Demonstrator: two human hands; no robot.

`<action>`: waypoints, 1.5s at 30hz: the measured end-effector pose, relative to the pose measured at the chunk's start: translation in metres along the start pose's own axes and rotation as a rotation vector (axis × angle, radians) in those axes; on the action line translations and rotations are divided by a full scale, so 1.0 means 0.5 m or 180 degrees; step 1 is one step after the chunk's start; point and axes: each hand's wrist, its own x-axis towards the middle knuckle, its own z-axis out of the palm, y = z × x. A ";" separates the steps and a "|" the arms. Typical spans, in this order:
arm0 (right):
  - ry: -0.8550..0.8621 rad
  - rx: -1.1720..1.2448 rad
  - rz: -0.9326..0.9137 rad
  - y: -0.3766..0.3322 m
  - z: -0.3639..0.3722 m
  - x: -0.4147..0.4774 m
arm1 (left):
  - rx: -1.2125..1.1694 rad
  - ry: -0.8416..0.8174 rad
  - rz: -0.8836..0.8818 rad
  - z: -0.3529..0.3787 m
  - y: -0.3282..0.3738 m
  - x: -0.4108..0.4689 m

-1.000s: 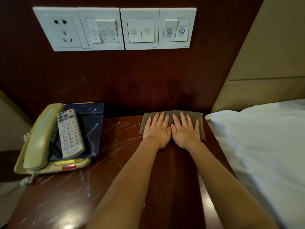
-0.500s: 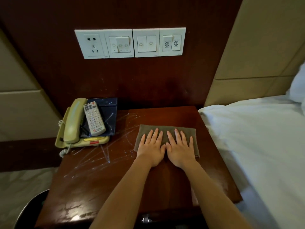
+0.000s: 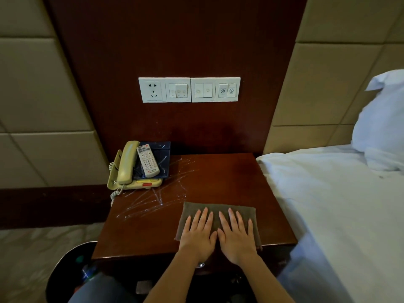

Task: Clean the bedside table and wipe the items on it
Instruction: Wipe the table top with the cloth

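A folded grey-brown cloth (image 3: 218,208) lies at the front right of the dark wooden bedside table (image 3: 218,176). My left hand (image 3: 200,232) and my right hand (image 3: 237,234) press flat on it side by side, fingers straight. White streaks (image 3: 157,197) mark the table's left half. At the back left corner stands a beige telephone (image 3: 126,167) with a dark blue tray (image 3: 162,154) on its base. A white remote control (image 3: 148,161) lies on that tray.
A bed with white sheets (image 3: 328,204) and a pillow (image 3: 382,119) borders the table on the right. A white socket and switch panel (image 3: 189,89) sits on the wall above. A dark round bin (image 3: 63,274) stands on the floor at the lower left.
Both hands have drawn the cloth from the back edge of the table toward its front edge. The view has pulled back and shows more of the room.
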 end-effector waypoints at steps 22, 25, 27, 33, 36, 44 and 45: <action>0.0141 0.0017 -0.0006 -0.021 0.007 0.035 | -0.0016 0.0093 -0.0231 -0.011 -0.021 0.033; 0.0214 -0.0060 -0.0010 -0.022 0.003 0.077 | -0.0054 0.0109 -0.0251 -0.020 -0.031 0.066; 0.0247 -0.0087 -0.0056 -0.026 0.000 0.102 | -0.0051 0.0135 -0.0262 -0.026 -0.037 0.086; 0.0221 -0.0127 -0.0100 -0.027 -0.028 0.183 | -0.0062 0.0114 -0.0295 -0.052 -0.057 0.159; 0.0212 -0.0098 -0.0113 -0.030 -0.046 0.229 | -0.0073 0.0196 -0.0316 -0.061 -0.074 0.206; 0.0226 -0.0145 -0.0063 -0.039 -0.079 0.372 | -0.0087 0.0226 -0.0400 -0.102 -0.110 0.345; 0.0225 -0.0157 -0.0060 -0.040 -0.083 0.389 | -0.0102 0.0223 -0.0411 -0.107 -0.115 0.361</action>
